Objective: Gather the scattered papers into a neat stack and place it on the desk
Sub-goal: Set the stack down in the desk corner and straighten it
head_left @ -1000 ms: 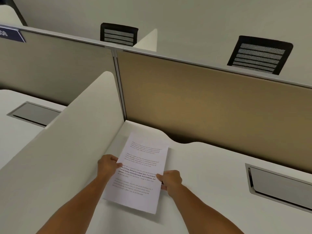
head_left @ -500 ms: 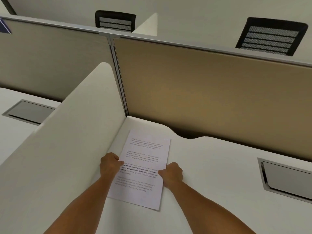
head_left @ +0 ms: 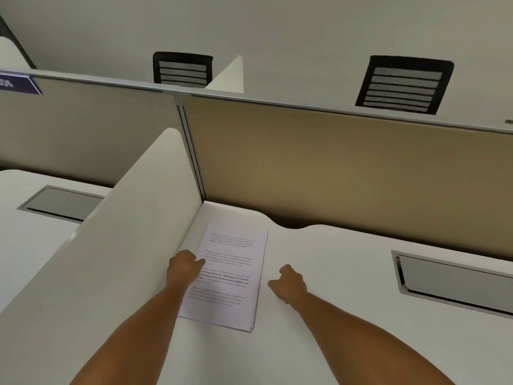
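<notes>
A stack of white printed papers (head_left: 231, 270) lies flat on the white desk (head_left: 333, 273), close to the left side divider. Its edges are nearly flush, with a slight fan at the near right corner. My left hand (head_left: 184, 266) rests at the stack's left edge, fingers curled and touching the top sheet. My right hand (head_left: 290, 282) is off the paper, a short way to the right of the stack, loosely curled and holding nothing.
A white side divider (head_left: 133, 232) rises just left of the stack. A tan partition panel (head_left: 333, 168) closes the back of the desk. A grey cable hatch (head_left: 455, 279) sits in the desk at right. Two black chair backs (head_left: 402, 84) show beyond the partition.
The stack, held tilted above the desk, has come down flat beside the divider. My right hand has let go and moved off to the right. My left hand stays at the left edge.
</notes>
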`<state>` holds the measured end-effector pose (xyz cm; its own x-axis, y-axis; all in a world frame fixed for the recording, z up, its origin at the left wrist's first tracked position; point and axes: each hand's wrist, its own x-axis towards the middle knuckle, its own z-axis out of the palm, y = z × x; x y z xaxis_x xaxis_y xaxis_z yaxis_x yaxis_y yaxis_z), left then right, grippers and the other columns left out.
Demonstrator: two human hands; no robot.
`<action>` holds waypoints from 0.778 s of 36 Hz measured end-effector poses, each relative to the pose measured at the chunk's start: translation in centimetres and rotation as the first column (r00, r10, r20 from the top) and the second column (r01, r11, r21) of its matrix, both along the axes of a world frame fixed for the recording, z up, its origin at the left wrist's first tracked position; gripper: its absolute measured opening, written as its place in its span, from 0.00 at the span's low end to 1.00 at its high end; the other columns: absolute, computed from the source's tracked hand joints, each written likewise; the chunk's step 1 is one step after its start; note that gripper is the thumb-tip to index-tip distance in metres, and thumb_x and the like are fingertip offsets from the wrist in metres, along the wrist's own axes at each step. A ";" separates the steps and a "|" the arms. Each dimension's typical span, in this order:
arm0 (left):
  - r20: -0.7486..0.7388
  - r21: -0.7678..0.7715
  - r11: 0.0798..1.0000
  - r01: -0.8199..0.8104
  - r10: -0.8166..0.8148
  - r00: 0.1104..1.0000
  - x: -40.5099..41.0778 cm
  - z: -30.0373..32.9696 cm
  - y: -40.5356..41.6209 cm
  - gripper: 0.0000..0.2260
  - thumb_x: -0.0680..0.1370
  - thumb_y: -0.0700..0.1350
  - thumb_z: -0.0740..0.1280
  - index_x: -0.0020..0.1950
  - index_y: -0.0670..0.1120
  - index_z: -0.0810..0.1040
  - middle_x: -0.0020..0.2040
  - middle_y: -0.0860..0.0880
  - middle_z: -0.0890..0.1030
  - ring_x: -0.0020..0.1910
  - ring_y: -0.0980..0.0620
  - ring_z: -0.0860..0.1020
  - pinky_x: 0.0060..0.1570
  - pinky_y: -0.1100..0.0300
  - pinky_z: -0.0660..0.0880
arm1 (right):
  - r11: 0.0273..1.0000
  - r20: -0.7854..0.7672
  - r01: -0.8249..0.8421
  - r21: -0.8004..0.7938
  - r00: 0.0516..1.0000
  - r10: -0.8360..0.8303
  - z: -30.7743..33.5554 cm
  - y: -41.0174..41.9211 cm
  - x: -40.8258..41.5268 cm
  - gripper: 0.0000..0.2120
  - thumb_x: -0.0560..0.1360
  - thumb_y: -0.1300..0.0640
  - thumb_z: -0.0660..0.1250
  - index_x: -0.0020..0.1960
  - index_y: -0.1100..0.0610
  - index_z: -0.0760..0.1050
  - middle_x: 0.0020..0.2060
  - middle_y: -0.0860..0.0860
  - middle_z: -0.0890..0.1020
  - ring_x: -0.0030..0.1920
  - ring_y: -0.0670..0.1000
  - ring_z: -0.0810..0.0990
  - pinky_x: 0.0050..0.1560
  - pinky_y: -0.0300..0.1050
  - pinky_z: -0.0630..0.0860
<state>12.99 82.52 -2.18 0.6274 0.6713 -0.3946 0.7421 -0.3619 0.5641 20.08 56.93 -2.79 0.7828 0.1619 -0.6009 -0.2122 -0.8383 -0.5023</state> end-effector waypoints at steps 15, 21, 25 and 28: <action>0.144 0.142 0.979 0.145 -0.165 0.976 -4.3 11.3 -11.2 0.22 0.78 0.54 0.67 0.66 0.42 0.75 0.62 0.43 0.80 0.60 0.44 0.79 0.58 0.52 0.75 | 0.988 0.148 -0.029 0.148 0.989 0.007 10.9 -9.9 -4.0 0.24 0.74 0.50 0.68 0.69 0.54 0.70 0.51 0.53 0.80 0.42 0.51 0.78 0.41 0.42 0.74; 0.196 0.102 0.992 0.071 -0.090 0.977 -6.7 13.2 -15.2 0.24 0.78 0.53 0.67 0.68 0.40 0.72 0.66 0.41 0.77 0.65 0.43 0.75 0.63 0.51 0.72 | 0.978 0.154 -0.027 0.205 0.988 -0.005 14.4 -14.0 -6.4 0.23 0.74 0.53 0.68 0.67 0.55 0.70 0.53 0.59 0.84 0.42 0.53 0.78 0.43 0.45 0.75; 0.210 0.019 1.000 0.009 -0.013 0.978 -8.4 11.5 -17.1 0.26 0.78 0.52 0.67 0.70 0.37 0.70 0.69 0.40 0.75 0.68 0.41 0.73 0.66 0.50 0.70 | 0.976 0.156 -0.016 0.216 0.988 -0.018 14.5 -16.1 -7.8 0.22 0.75 0.55 0.68 0.67 0.55 0.71 0.54 0.58 0.83 0.43 0.53 0.79 0.43 0.45 0.76; 0.177 -0.010 1.000 -0.008 0.010 0.984 -9.5 9.3 -17.7 0.29 0.79 0.54 0.66 0.71 0.35 0.68 0.70 0.38 0.73 0.69 0.38 0.71 0.67 0.48 0.69 | 0.978 0.149 -0.014 0.210 0.989 -0.018 13.4 -17.1 -8.9 0.22 0.75 0.55 0.68 0.68 0.56 0.71 0.54 0.57 0.83 0.50 0.53 0.81 0.54 0.49 0.80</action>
